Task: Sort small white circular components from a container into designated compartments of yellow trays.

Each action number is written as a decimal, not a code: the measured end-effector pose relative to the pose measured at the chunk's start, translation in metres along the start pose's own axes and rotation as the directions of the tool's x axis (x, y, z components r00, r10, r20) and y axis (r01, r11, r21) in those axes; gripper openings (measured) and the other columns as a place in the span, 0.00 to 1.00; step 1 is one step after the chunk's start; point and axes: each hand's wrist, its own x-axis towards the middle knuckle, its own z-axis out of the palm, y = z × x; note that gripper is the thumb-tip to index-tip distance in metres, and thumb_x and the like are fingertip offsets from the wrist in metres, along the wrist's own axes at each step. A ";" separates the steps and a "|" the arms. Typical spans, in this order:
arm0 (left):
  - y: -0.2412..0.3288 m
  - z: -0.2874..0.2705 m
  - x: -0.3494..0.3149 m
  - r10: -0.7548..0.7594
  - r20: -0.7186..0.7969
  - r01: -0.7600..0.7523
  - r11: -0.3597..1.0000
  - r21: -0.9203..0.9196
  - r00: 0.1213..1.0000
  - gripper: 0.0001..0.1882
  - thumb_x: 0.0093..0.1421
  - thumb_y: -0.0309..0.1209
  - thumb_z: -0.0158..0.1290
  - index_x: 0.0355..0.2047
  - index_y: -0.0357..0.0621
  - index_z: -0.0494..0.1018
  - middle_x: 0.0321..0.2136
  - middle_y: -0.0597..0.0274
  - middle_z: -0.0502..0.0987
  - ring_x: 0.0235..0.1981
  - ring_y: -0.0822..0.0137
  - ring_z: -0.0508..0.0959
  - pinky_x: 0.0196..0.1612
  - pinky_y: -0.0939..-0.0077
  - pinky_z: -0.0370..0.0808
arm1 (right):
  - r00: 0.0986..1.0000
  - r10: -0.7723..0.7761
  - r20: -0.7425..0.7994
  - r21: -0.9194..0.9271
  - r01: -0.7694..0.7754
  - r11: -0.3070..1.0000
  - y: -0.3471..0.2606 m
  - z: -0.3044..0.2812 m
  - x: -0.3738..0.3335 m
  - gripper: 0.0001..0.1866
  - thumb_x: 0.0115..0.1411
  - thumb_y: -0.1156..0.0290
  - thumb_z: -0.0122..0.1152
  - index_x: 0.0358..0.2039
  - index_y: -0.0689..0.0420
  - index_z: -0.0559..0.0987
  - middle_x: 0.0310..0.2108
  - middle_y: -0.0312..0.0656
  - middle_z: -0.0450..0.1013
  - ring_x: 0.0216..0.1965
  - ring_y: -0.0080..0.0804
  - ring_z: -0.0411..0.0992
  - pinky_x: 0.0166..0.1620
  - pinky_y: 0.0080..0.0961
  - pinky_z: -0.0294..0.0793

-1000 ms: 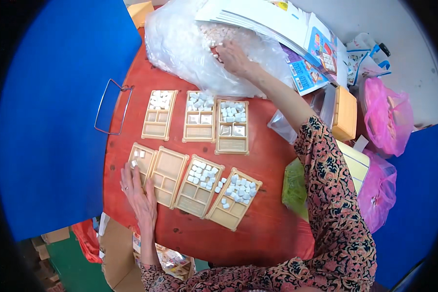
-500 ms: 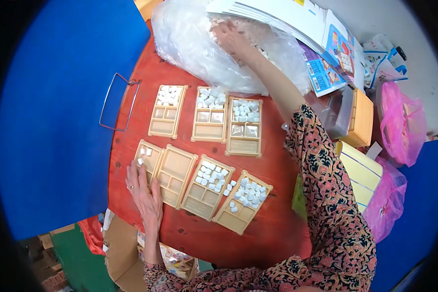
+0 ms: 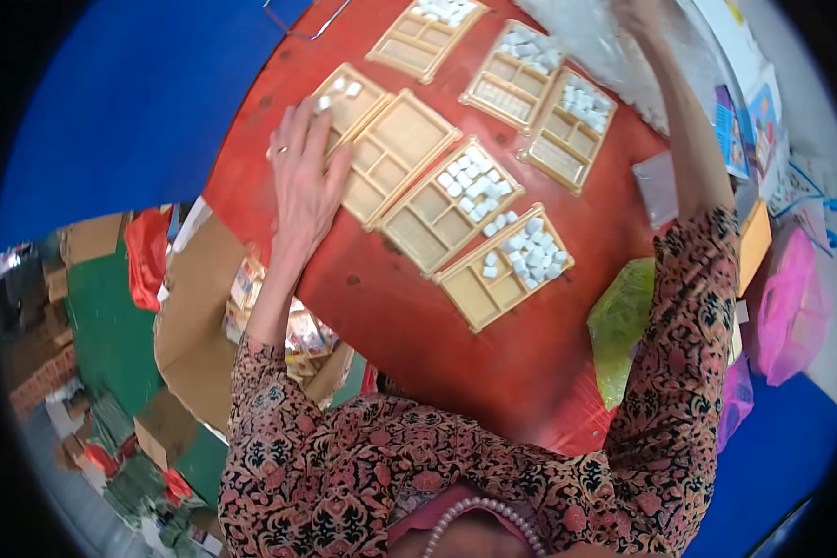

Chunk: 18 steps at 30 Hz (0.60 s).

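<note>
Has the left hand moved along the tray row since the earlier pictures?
No. The left hand rests on the end trays, as before, judged against that row on the red table. Only the camera turned.

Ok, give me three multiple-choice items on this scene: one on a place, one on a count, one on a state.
1. Where does the left hand rest?
A. on the tan trays at the left end of the near row
B. on the pink bag
C. on the cardboard box

2. How many tan trays lie on the red table?
A. three
B. seven
C. ten

3. In what state is the near tray second from the left?
A. heaped with white pieces
B. empty
C. turned upside down

Answers:
1. A, its palm and fingers lie flat across the two leftmost near trays.
2. B, four in the near row and three in the far row.
3. B, its compartments show bare, while neighbouring trays hold white pieces.
</note>
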 end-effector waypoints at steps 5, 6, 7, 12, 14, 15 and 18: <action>-0.008 -0.013 -0.008 -0.029 0.007 0.029 1.000 -0.002 1.000 0.25 0.59 0.36 0.53 0.54 0.36 0.68 0.61 0.46 0.61 0.63 0.42 0.58 0.63 0.46 0.54 | 0.714 0.697 -0.060 -0.068 -0.700 0.711 -0.138 0.046 0.021 0.11 0.63 0.68 0.49 0.39 0.58 0.78 0.21 0.36 0.74 0.20 0.26 0.71 0.25 0.25 0.74; -0.009 -0.011 -0.008 -0.031 0.013 0.031 1.000 -0.003 0.999 0.25 0.59 0.36 0.53 0.54 0.36 0.68 0.61 0.46 0.61 0.63 0.42 0.58 0.63 0.46 0.54 | 0.501 0.864 -0.054 0.442 -0.764 0.471 -0.140 0.053 0.022 0.10 0.64 0.67 0.50 0.32 0.57 0.78 0.18 0.35 0.71 0.14 0.21 0.66 0.18 0.20 0.70; -0.008 -0.011 -0.006 -0.015 0.003 0.015 1.000 -0.010 1.000 0.25 0.59 0.37 0.54 0.53 0.35 0.69 0.61 0.46 0.61 0.63 0.42 0.58 0.63 0.46 0.54 | 0.502 0.863 -0.059 0.441 -0.762 0.474 -0.131 0.038 0.023 0.10 0.64 0.67 0.50 0.32 0.57 0.78 0.18 0.35 0.71 0.14 0.21 0.66 0.18 0.20 0.70; -0.012 -0.014 -0.005 -0.007 -0.017 0.007 1.000 -0.006 1.000 0.24 0.59 0.37 0.54 0.52 0.35 0.69 0.60 0.46 0.62 0.63 0.41 0.58 0.63 0.46 0.54 | 0.428 0.803 0.414 0.724 -0.689 -0.006 -0.149 0.027 0.033 0.13 0.66 0.64 0.51 0.27 0.57 0.73 0.15 0.30 0.65 0.08 0.10 0.56 0.07 0.08 0.51; -0.012 -0.015 -0.005 -0.012 -0.020 0.013 1.000 0.007 1.000 0.24 0.59 0.37 0.54 0.52 0.35 0.70 0.60 0.46 0.62 0.62 0.40 0.59 0.63 0.47 0.54 | 0.380 0.771 0.511 0.660 -0.748 -0.069 -0.171 0.040 0.038 0.13 0.66 0.64 0.50 0.26 0.56 0.71 0.14 0.28 0.63 0.08 0.09 0.55 0.07 0.07 0.51; -0.012 -0.015 -0.006 -0.014 -0.022 0.014 1.000 0.011 1.000 0.24 0.59 0.37 0.54 0.52 0.35 0.70 0.60 0.46 0.62 0.62 0.40 0.59 0.63 0.47 0.54 | 0.352 0.752 0.558 0.624 -0.775 -0.100 -0.180 0.049 0.040 0.13 0.66 0.63 0.50 0.26 0.56 0.70 0.14 0.27 0.62 0.09 0.08 0.55 0.07 0.06 0.51; -0.010 -0.014 -0.001 0.027 -0.066 -0.029 0.999 -0.031 0.997 0.25 0.58 0.37 0.55 0.51 0.31 0.69 0.57 0.42 0.65 0.61 0.40 0.61 0.62 0.48 0.55 | 0.318 0.670 0.671 0.562 -0.808 -0.179 -0.221 0.086 0.036 0.12 0.65 0.64 0.50 0.26 0.55 0.70 0.14 0.26 0.61 0.09 0.08 0.54 0.07 0.06 0.51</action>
